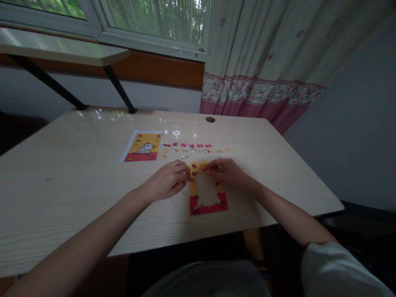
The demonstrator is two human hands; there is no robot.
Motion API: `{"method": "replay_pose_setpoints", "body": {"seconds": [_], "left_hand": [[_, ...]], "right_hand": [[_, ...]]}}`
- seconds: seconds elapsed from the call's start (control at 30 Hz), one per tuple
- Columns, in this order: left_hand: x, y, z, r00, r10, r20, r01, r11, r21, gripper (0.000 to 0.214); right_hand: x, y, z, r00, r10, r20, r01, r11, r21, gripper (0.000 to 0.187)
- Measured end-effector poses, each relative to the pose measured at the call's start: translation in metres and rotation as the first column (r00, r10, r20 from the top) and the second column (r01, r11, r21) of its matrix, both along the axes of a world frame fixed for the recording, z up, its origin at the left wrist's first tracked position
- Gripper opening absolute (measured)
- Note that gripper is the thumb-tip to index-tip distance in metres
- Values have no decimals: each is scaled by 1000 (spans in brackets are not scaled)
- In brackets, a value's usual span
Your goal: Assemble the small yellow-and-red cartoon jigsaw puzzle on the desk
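A jigsaw puzzle (222, 208) lies on the table with its yellow and red border joined and bare tabletop showing in its middle. My left hand (168, 179) rests at the puzzle's upper left edge, fingers curled and their tips pressed against the border. Over the upper right of the border is my right hand (227, 171). Its thumb and forefinger pinch a small yellow puzzle piece at the inner top edge; the fingers partly hide it. Loose red pieces (192, 146) form a row beyond the hands, with yellow and white pieces (193, 151) in front of them.
A printed reference picture (145, 150) of a white animal on yellow and red lies left of the loose pieces. The pale wooden table (93, 177) has a cable hole (210, 119) at the back. A raised shelf (71, 51), window and curtain (260, 86) stand behind.
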State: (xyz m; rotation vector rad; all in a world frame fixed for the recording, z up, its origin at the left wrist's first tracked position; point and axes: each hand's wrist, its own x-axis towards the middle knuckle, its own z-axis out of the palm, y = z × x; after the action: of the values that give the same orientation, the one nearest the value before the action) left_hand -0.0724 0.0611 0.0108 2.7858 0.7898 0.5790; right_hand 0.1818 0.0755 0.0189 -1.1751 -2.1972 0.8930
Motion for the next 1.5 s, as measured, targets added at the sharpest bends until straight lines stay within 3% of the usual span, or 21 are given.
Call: {"method": "replay_pose_setpoints", "body": {"seconds": [0.27, 0.4, 0.53, 0.77, 0.97, 1.13, 1.2, 1.33, 1.5], "left_hand": [[3, -3, 3, 998, 11, 65, -7, 999, -51, 28], [12, -6, 6, 958, 142, 248, -111, 985, -132, 22], [20, -8, 7, 895, 286, 342, -206, 945, -252, 15], [27, -7, 3, 838, 355, 414, -186, 900, -395, 14], [29, -4, -3, 792, 459, 402, -203, 819, -536, 17], [32, -3, -4, 689, 572, 445, -72, 664, -744, 22], [32, -2, -2, 647, 614, 453, -57, 631, -774, 22], [31, -1, 1, 631, 638, 442, -58, 607, -793, 22], [33, -3, -2, 658, 610, 442, -61, 629, -775, 22]], "right_hand": [[-7, -7, 6, 997, -49, 55, 50, 999, -15, 17], [-9, -8, 2, 998, -68, -15, 68, 998, -1, 16], [-12, -8, -3, 994, -58, -95, 52, 996, -67, 14], [-14, -8, -3, 984, -52, -171, 33, 993, -112, 15], [-14, -4, -8, 990, -31, -140, 24, 999, -49, 17], [-13, -3, -9, 978, -95, -184, 100, 995, 18, 20], [-13, -5, -7, 975, -125, -185, 136, 990, 47, 19], [-16, -8, -3, 974, -156, -166, 170, 983, 72, 14], [-18, -9, -3, 976, -161, -147, 177, 978, 108, 12]]}}
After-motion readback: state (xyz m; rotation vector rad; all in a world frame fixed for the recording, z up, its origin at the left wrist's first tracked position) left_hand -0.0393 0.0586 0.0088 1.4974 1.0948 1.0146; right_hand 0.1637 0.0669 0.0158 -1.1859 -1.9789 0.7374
